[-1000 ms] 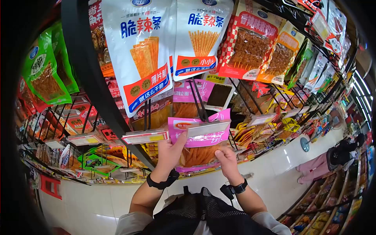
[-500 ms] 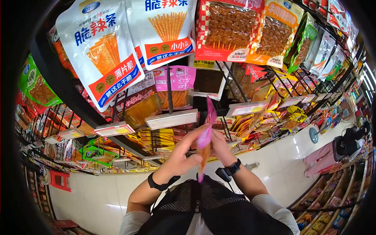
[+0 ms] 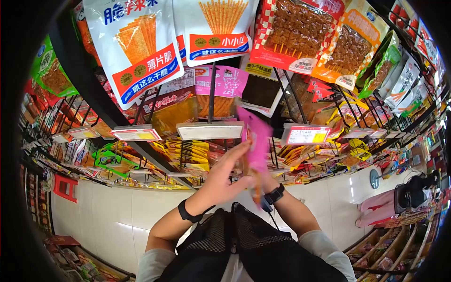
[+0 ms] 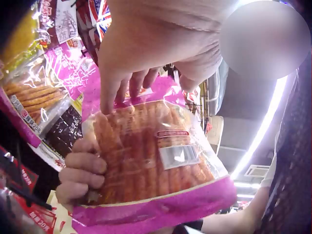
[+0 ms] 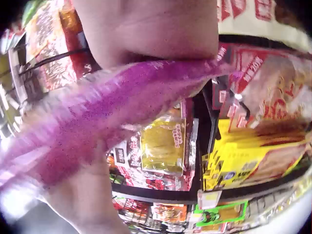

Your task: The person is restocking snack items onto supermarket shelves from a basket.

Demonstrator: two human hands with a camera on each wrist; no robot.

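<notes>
A pink snack packet (image 3: 256, 141) is held up before the shelf, nearly edge-on in the head view. In the left wrist view, its clear window shows rows of orange-brown sticks and a barcode label (image 4: 179, 157). My right hand (image 4: 80, 173) grips the packet's side with curled fingers; the packet mostly hides that hand in the head view. My left hand (image 3: 225, 176) is beside the packet, its extended fingers at the packet's upper part and its thumb apart from them. Blurred pink film crosses the right wrist view under my right hand (image 5: 151, 29).
Behind hangs a similar pink packet (image 3: 221, 89), near a price-tag holder (image 3: 210, 131) and another tag (image 3: 307, 135). White snack bags (image 3: 136, 56) hang above. Yellow packets (image 3: 188, 155) fill a lower rack. To the right a person (image 3: 394, 202) is in the aisle; a red stool (image 3: 66, 188) stands left.
The packet has come off the shelf front, turned from face-on to nearly edge-on, then tilted its pink face slightly into view. Both hands moved with it; the left hand's grasp has loosened.
</notes>
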